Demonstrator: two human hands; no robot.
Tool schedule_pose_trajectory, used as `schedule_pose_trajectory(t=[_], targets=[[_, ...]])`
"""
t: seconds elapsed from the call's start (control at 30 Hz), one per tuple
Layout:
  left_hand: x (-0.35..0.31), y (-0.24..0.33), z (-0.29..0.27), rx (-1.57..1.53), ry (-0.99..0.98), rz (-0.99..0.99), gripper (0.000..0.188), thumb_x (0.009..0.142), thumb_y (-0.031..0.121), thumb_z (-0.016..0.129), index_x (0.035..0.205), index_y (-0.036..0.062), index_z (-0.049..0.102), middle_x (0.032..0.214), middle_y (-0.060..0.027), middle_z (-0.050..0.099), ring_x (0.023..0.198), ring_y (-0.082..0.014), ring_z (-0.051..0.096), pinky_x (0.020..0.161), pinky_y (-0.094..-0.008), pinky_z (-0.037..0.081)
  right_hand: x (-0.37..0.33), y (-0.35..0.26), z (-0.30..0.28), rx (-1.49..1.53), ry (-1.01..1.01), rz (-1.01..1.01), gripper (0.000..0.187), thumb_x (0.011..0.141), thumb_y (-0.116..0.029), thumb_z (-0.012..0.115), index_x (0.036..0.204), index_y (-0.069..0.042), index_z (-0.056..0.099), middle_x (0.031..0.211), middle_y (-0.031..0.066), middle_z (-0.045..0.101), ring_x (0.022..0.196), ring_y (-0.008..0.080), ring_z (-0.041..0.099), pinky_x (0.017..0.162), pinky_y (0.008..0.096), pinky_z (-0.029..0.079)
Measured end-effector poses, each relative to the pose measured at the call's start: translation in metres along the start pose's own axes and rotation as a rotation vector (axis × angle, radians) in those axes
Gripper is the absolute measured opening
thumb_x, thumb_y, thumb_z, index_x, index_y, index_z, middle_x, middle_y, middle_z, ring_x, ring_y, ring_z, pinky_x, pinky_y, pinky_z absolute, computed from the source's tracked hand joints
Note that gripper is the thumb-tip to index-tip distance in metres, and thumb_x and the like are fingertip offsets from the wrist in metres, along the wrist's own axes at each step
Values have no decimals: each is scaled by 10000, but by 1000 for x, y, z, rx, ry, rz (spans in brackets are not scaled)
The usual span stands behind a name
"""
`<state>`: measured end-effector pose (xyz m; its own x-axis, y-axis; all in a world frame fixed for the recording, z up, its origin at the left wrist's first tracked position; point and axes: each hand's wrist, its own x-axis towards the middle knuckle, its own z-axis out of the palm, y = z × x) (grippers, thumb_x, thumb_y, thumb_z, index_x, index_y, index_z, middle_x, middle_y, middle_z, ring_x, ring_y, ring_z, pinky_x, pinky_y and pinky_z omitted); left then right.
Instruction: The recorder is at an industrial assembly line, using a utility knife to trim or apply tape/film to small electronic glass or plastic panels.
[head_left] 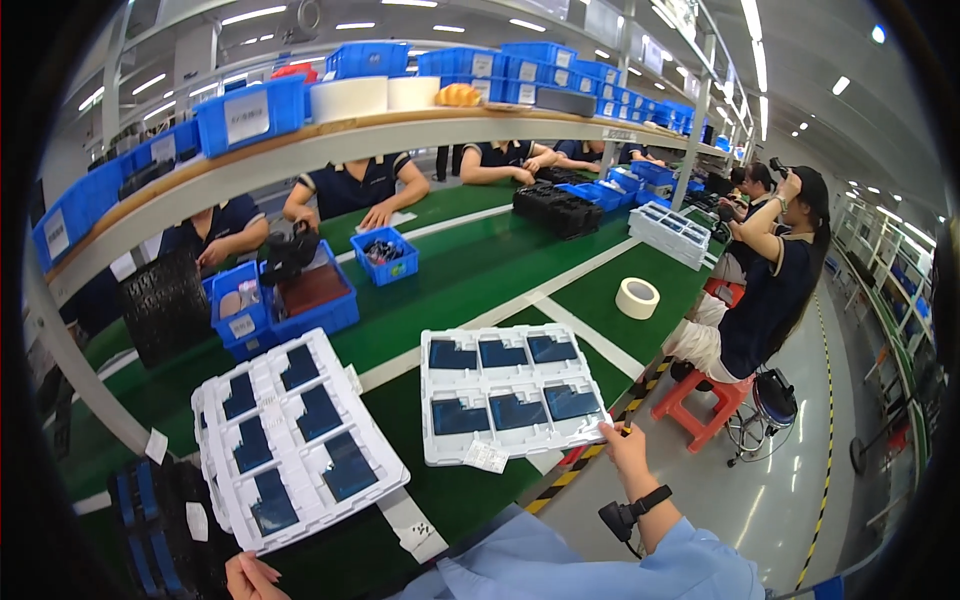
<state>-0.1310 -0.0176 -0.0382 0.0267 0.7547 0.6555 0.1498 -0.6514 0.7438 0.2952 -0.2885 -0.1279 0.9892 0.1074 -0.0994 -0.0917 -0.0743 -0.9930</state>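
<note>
Pale-blue cloth of my garment [510,560] sits closest, soft and creased. At far left stand black moulded holders [180,480] with blue strips. My left hand [254,577] is by the lower corner of the left tray [284,440]; its fingers are curled, but I cannot tell whether they grip the edge. That tray lies aslant, its white, thin-looking, ribbed plastic pocketed around dark, glossy blue panels [320,412] with notched outlines. Just right of it, on the smooth green counter [400,320], is the right tray [510,380], six similar panels in two rows. I'd judge it light and slightly bendy, the panels slick and fragile, so best held level by opposite rims, keeping fingers off the pockets. My right hand [628,455] pinches its lower right corner. Beyond sits a cream tape roll [628,306], round and matt.
</note>
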Motion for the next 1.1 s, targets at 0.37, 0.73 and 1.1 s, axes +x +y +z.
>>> schedule_pose_trajectory(t=[0.37,0.73,1.1], targets=[[10,11,23,2,-143,168,239,887,101,483,705,-39,546,516,-55,500,448,-121,447,448,-240,361,-42,-16,-14,298,-87,21,226,795,-90,615,886,-33,416,611,139,560,375,62,364,339,210,243],[11,12,34,-33,-189,182,232,891,103,470,724,-35,554,543,-65,519,473,-127,466,467,-246,368,53,-27,-68,106,-185,-8,179,818,-153,587,942,-23,587,622,-20,508,443,32,339,397,193,219],[-4,-18,19,-5,-51,27,227,913,117,406,751,-6,506,482,14,360,423,-41,339,419,-192,270,33,32,-27,533,276,-15,385,823,-447,555,823,-62,541,532,-23,459,343,47,305,313,203,181]])
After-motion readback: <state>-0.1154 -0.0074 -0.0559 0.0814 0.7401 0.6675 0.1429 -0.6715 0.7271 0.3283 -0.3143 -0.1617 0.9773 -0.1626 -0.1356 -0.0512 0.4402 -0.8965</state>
